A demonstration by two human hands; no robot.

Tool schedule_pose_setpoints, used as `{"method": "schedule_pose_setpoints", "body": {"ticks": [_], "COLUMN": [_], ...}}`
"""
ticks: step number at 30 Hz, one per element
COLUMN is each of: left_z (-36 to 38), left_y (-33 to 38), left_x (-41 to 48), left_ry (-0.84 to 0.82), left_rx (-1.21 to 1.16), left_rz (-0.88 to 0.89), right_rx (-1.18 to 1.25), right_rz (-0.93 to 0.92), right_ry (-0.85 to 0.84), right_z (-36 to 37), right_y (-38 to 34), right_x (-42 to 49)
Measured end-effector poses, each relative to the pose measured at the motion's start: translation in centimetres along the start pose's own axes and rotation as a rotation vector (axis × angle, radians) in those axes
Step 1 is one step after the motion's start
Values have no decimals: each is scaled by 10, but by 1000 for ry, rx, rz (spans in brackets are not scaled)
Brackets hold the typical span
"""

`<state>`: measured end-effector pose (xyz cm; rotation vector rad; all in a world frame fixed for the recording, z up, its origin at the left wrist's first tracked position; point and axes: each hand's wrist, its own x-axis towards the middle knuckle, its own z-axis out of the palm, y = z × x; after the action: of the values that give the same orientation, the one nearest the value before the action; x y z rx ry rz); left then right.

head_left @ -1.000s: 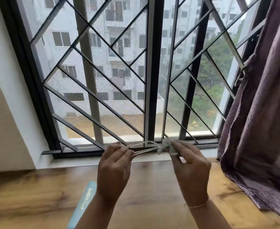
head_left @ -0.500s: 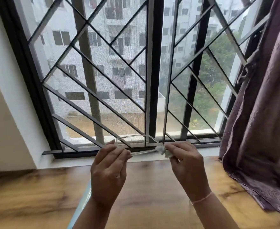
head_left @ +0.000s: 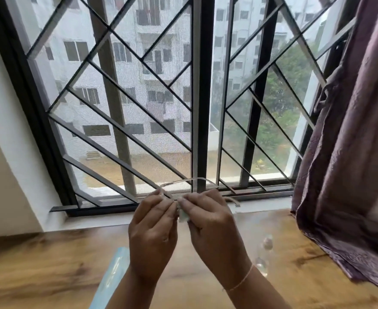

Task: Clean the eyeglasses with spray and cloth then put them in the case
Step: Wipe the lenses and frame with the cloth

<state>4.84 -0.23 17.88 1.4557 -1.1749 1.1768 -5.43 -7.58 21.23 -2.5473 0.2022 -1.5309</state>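
I hold thin clear-framed eyeglasses (head_left: 190, 180) in front of the window, above the wooden table (head_left: 50, 270). My left hand (head_left: 153, 230) pinches the frame near its left end. My right hand (head_left: 210, 226) presses a small pale cloth (head_left: 182, 216) against the glasses, close beside the left fingers. One temple arm (head_left: 233, 201) sticks out to the right past my right hand. A light blue case (head_left: 114, 270) lies on the table under my left forearm, partly hidden. A small clear spray bottle (head_left: 264, 253) lies on the table right of my right wrist.
A barred window with a dark frame (head_left: 202, 97) and a white sill (head_left: 107, 221) runs behind the table. A purple curtain (head_left: 350, 163) hangs at the right and drapes onto the table's right end.
My hands have come closer together, the right hand and cloth sliding left along the glasses toward the left fingers. The spray bottle has come into view on the right.
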Motion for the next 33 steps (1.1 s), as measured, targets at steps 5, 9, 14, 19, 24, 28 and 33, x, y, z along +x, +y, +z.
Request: {"method": "schedule_pose_setpoints", "body": {"ticks": [5,9,14,19,24,28,33], "left_z": [-8,-12,-13,-13,-6,3,7], "left_y": [-6,-9,-10,-13,-7,5,15], "left_x": [0,-2,-4,-3,-7,-15,-27], "left_ry": [1,49,84,86,66,27,28], "left_rx": [20,22,28,42,46,20,-28], "left_rz": [-21,-37,-73,-86,-54,-32,-16], "right_rx": [-18,-31,-21,-40,766,1305,1479], "right_rz": [42,177,361,585,1041,1204,1249], "right_ry": [52,97,116,82,143,83,132], "right_z": [-8,-15,-22,-30,-26,-14,-3], "right_y": [22,46,65,75,50,18,4], "right_x": [-5,-13,-30,-50,-41,-28,-22]}}
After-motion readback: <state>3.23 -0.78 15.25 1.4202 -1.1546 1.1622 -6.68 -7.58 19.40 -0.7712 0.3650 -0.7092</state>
